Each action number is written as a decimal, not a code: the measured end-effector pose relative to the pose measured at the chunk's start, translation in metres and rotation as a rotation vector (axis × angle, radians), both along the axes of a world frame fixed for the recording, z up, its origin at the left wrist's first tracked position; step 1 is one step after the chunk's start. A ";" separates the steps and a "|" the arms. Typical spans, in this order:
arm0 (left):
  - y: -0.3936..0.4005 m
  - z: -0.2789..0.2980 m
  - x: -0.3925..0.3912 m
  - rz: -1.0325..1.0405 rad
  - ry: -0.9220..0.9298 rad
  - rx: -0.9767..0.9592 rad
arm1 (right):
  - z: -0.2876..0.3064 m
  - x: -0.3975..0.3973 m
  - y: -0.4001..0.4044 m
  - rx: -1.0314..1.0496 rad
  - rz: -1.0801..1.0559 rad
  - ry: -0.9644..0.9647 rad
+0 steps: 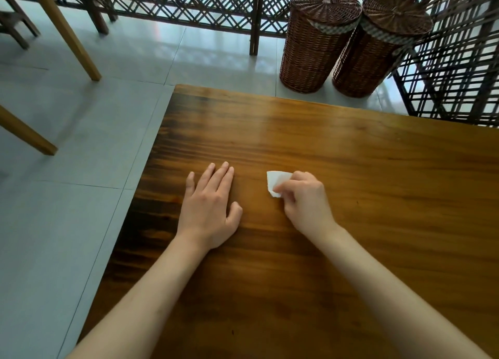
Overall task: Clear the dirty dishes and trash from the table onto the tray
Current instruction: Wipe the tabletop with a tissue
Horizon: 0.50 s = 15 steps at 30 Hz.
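Left hand (pixel 209 210) flat on the table (pixel 378 196) near its left edge, right hand (pixel 305 199) pinching a paper scrap (pixel 274 181); with no tray in view, I judge a loose pinch risks dropping it.

- The left hand (pixel 209 210) lies flat on the wooden tabletop (pixel 378 196), its fingers (pixel 216 177) straight and spread a little.
- The right hand (pixel 305 199) pinches a small white scrap of paper (pixel 275 181) with curled fingers, just beside the left hand.
- Two lidded wicker baskets (pixel 316 40) stand side by side on the grey tiled floor (pixel 81 142) beyond the tabletop's far edge.
- A dark lattice screen (pixel 189 4) runs behind them.
- Light wooden furniture legs (pixel 67 31) stand at upper left.
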State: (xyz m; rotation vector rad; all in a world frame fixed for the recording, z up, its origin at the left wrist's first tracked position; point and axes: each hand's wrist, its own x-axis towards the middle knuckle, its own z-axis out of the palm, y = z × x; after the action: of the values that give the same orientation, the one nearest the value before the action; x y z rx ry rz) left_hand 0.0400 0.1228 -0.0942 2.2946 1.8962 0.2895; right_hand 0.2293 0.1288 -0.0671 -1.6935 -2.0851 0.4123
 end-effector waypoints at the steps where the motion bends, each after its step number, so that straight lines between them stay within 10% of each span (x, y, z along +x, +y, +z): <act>1: 0.000 -0.001 -0.001 0.000 0.001 0.004 | -0.001 -0.003 -0.007 -0.002 0.030 0.000; 15: 0.000 -0.003 0.000 -0.010 0.003 0.013 | 0.005 0.007 -0.032 0.009 -0.015 -0.001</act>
State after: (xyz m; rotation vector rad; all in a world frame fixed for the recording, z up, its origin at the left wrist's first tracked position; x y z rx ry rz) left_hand 0.0396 0.1228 -0.0972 2.3133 1.8897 0.2977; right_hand 0.2360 0.0964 -0.0621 -1.7038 -2.0708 0.3970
